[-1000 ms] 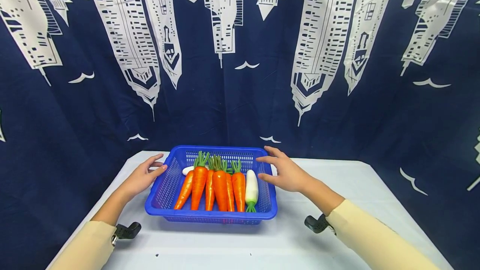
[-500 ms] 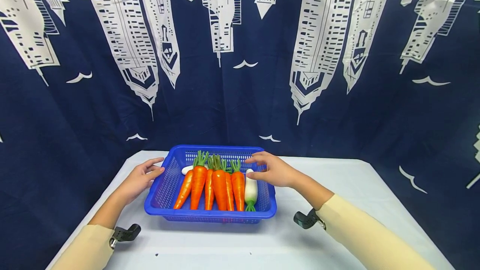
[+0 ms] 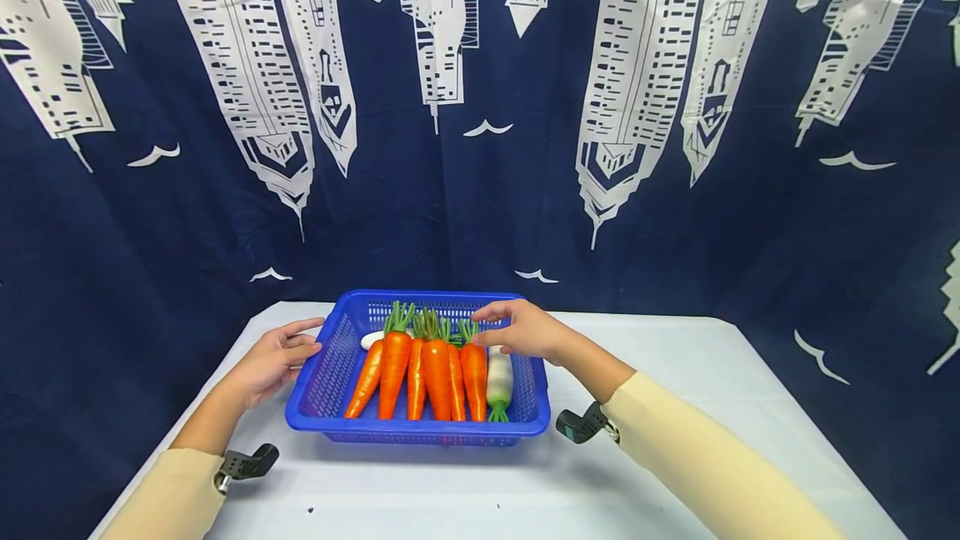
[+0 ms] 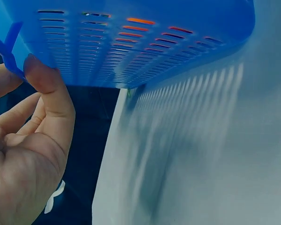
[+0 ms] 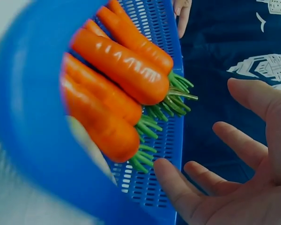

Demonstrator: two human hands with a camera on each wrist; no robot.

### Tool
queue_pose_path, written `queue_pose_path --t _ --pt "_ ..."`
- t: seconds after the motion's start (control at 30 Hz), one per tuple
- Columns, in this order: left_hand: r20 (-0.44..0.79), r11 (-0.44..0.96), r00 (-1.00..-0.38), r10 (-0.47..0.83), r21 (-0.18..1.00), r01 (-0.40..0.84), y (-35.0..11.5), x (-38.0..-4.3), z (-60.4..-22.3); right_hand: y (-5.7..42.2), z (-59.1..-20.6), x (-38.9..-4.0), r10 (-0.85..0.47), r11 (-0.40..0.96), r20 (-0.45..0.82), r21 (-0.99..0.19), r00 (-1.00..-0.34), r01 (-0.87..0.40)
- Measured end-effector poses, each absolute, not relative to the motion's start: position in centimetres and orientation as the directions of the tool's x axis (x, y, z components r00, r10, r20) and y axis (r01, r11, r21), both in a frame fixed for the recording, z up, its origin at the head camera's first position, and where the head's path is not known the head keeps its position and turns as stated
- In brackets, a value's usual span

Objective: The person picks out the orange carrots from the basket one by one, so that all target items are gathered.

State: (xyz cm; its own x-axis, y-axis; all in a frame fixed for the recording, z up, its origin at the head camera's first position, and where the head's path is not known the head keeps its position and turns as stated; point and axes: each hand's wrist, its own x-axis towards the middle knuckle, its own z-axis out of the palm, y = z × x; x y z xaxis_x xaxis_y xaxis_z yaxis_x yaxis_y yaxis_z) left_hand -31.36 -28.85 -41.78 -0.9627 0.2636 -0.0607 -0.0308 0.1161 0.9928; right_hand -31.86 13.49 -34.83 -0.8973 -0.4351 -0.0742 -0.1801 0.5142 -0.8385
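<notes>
Carrots (image 3: pixel 437 369) lie in the basket (image 3: pixel 420 429), leaves (image 3: pixel 401 315) toward twelve. The left hand (image 3: pixel 268 363) touches it between nine and ten, likely steadying it, grip unclear; the right hand (image 3: pixel 523 328), fingers apart, hovers toward two.

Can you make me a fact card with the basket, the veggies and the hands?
Basket: blue, on a white table
Carrots: six showing, orange, green tops pointing away from the person
Radish: one, white, green end toward the person
Other: white thing behind the carrots, mostly hidden, can't tell what
Left hand: at the basket's left rim
Right hand: over the basket's right side, fingers spread
</notes>
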Motion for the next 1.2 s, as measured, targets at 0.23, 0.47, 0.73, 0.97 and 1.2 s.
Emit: queue_pose_path --t 0.23,0.47,0.73,0.97,1.2 --pt "-0.085 0.119 -0.960 0.268 0.991 -0.054 -29.1 -31.4 -41.8 12.4 -34.6 -32.8 -0.413 0.462 -0.151 -0.884 -0.898 -0.064" --pt "-0.088 0.118 -0.960 0.264 0.991 -0.058 -29.2 -31.3 -41.6 11.8 -35.5 -33.9 -0.414 0.422 -0.231 -0.906 -0.880 0.040" --pt "-0.099 0.087 -0.954 0.283 0.993 -0.077 -29.3 -31.4 -41.7 11.3 -36.7 -35.0 -0.373 0.403 -0.280 -0.908 -0.885 0.118" --pt "-0.109 0.045 -0.948 0.300 0.994 -0.100 -29.4 -31.2 -41.6 10.9 -37.2 -35.5 -0.347 0.425 -0.309 -0.893 -0.885 0.145" --pt "-0.122 0.033 -0.947 0.297 0.993 -0.117 -29.3 -31.0 -41.6 10.6 -37.8 -35.9 -0.320 0.471 -0.319 -0.870 -0.892 0.143"
